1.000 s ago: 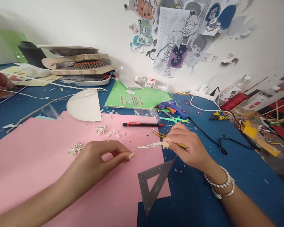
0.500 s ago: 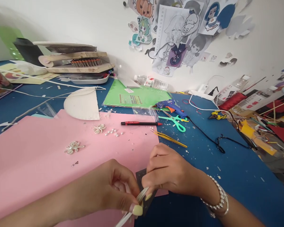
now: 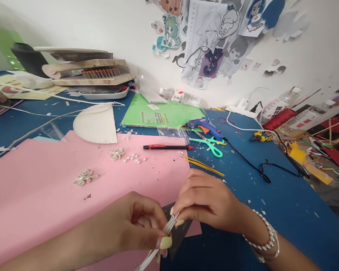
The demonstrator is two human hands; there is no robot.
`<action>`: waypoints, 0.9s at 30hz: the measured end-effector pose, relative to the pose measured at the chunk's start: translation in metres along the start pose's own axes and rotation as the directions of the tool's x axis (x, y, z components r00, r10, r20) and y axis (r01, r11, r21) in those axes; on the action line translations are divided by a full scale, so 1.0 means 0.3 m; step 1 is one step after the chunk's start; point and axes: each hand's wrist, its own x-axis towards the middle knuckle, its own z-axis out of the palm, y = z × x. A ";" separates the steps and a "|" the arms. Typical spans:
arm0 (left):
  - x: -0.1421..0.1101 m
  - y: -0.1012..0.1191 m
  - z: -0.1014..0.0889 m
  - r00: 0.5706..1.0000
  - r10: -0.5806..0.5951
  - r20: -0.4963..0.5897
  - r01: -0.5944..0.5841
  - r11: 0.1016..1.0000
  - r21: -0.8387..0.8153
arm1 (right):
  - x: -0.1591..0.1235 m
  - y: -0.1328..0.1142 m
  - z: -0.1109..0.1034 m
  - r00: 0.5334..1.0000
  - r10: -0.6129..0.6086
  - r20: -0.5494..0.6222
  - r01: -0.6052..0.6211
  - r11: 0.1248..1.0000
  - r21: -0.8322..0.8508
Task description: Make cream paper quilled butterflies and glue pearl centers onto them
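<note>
Both hands meet low in the middle over the pink paper sheet (image 3: pixel 45 210). My left hand (image 3: pixel 135 227) pinches a thin bundle of white paper strips (image 3: pixel 158 242) between thumb and forefinger. My right hand (image 3: pixel 205 201) pinches the upper end of the same strips, fingers curled. A dark set square (image 3: pixel 182 235) lies partly hidden under my hands. Two finished white quilled shapes (image 3: pixel 84 177) and a few pearls (image 3: pixel 134 159) rest on the pink sheet.
A red pencil (image 3: pixel 166 147), yellow tweezers (image 3: pixel 203 165), green scissors (image 3: pixel 211 145) and a blue glue gun (image 3: pixel 205 126) lie beyond my hands. A black cable (image 3: pixel 260 169) crosses the blue table. Green sheet (image 3: pixel 164 114), white paper piece (image 3: pixel 94 124) and clutter sit farther back and right.
My right hand brought the white strips from near the tweezers down toward me, and my left hand joined it. Now both pinch the strips over the set square.
</note>
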 end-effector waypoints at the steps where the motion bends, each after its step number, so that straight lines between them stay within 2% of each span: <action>1: 0.000 0.000 0.002 1.000 0.012 -0.010 -0.012 1.000 -0.007 | 0.001 0.000 0.003 1.000 -0.005 0.002 0.005 1.000 0.000; 6: -0.001 0.004 0.014 0.998 0.054 -0.024 -0.055 0.998 -0.031 | 0.003 -0.004 0.012 1.000 -0.012 0.020 0.012 1.000 -0.012; 11: -0.004 0.015 0.015 0.992 0.066 -0.110 -0.069 0.997 -0.026 | 0.007 -0.014 -0.003 0.993 0.112 -0.027 -0.114 0.992 -0.061; 15: -0.007 0.017 0.004 0.988 0.101 -0.117 -0.098 0.995 0.028 | 0.004 -0.009 -0.021 0.969 0.230 -0.094 -0.242 0.959 -0.146; 20: -0.007 0.011 -0.026 0.953 0.231 -0.198 -0.211 0.971 0.116 | -0.013 0.018 -0.057 0.868 0.440 -0.231 -0.495 0.802 -0.333; 24: -0.009 0.011 -0.032 0.917 0.312 -0.246 -0.278 0.946 0.164 | -0.035 0.057 -0.077 0.829 0.505 -0.238 -0.550 0.664 -0.506; 27: -0.012 0.017 -0.026 0.911 0.306 -0.276 -0.275 0.950 0.145 | -0.051 0.091 -0.077 0.816 0.519 -0.256 -0.551 0.564 -0.615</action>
